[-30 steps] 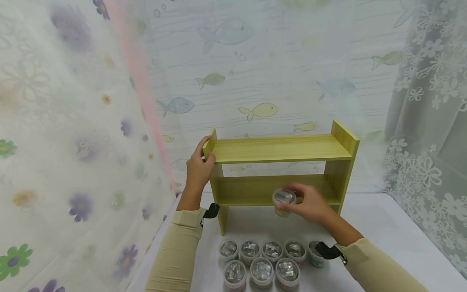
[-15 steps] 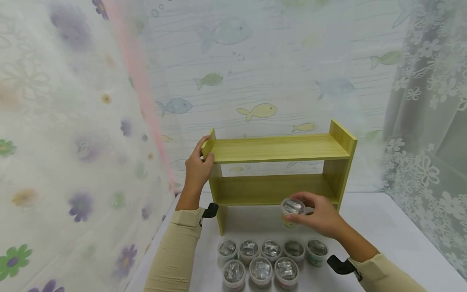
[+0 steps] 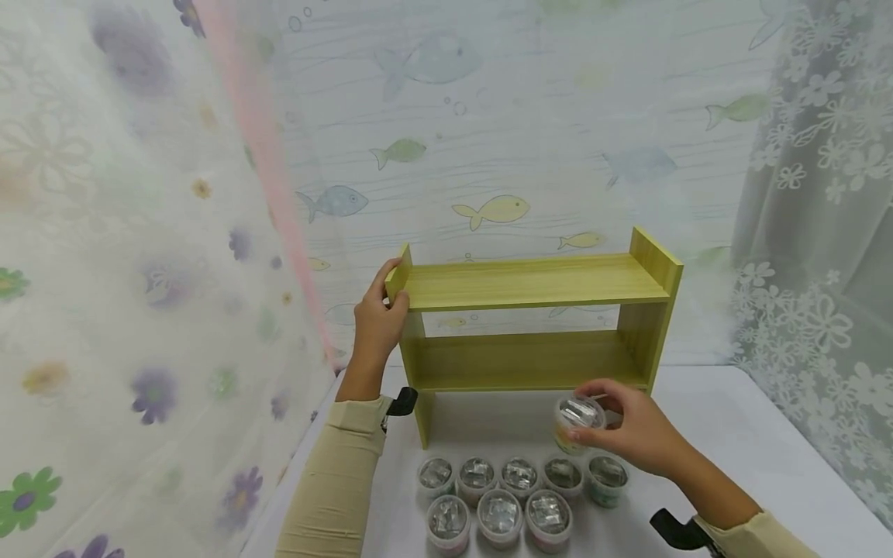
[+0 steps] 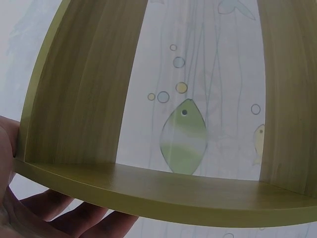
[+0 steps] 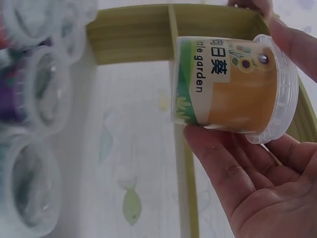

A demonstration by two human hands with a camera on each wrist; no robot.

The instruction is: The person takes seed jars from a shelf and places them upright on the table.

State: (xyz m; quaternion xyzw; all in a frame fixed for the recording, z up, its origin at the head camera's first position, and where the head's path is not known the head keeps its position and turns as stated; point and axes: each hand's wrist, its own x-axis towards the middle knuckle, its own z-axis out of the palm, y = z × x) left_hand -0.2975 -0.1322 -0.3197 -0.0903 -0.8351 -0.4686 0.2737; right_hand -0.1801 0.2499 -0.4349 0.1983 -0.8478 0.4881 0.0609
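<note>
My left hand (image 3: 379, 322) grips the upper left side panel of a yellow-green two-tier wooden shelf (image 3: 537, 283). In the left wrist view, fingers (image 4: 91, 218) lie along the outer face of that panel (image 4: 148, 196). Between thumb and fingers, my right hand (image 3: 645, 434) holds a small lidded plastic cup (image 3: 579, 415), raised in front of the shelf's lower right part. Its label, orange with "little garden" and sunflowers on the cup (image 5: 233, 84), shows in the right wrist view. Silvery packing is visible through its clear lid.
Several similar lidded cups (image 3: 499, 519) stand in two rows on the white table (image 3: 691, 418), below and in front of the shelf. One cup (image 3: 607, 480) ends the back row at right, close under the right hand. Patterned curtains (image 3: 446, 155) hang behind.
My right hand has moved right and down with the cup, from before the lower shelf board toward the back row's right end. The left hand keeps its grip.
</note>
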